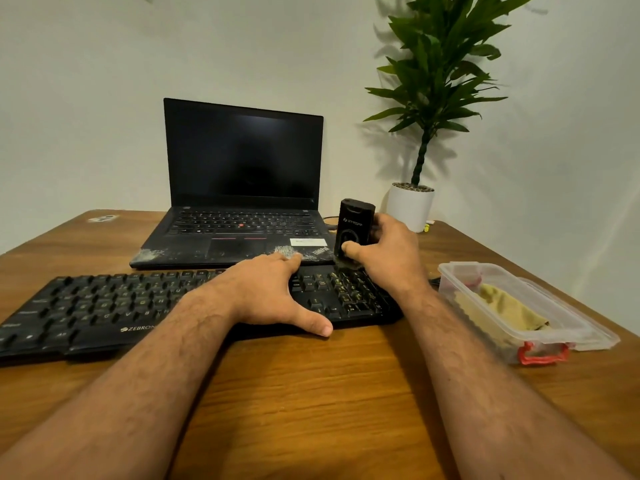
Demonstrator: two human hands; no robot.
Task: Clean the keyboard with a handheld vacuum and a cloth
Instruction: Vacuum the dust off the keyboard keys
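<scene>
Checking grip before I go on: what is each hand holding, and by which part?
The right hand grips the handheld vacuum round its lower body, thumb on its front. The left hand holds nothing; it rests flat on the keyboard.

The keyboard [104, 306], vacuum [355, 223] and laptop [239, 188] are black, the cloth [502, 308] yellowish, the box [519, 341] clear with red clips, the table [311, 393] wood-grained brown.

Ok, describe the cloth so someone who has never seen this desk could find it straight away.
Start at the wooden table and go to its right side, past the end of the black keyboard. There a clear plastic box with red clips stands open. The cloth lies crumpled inside it, the only soft, yellowish thing among dark, hard electronics.
</scene>
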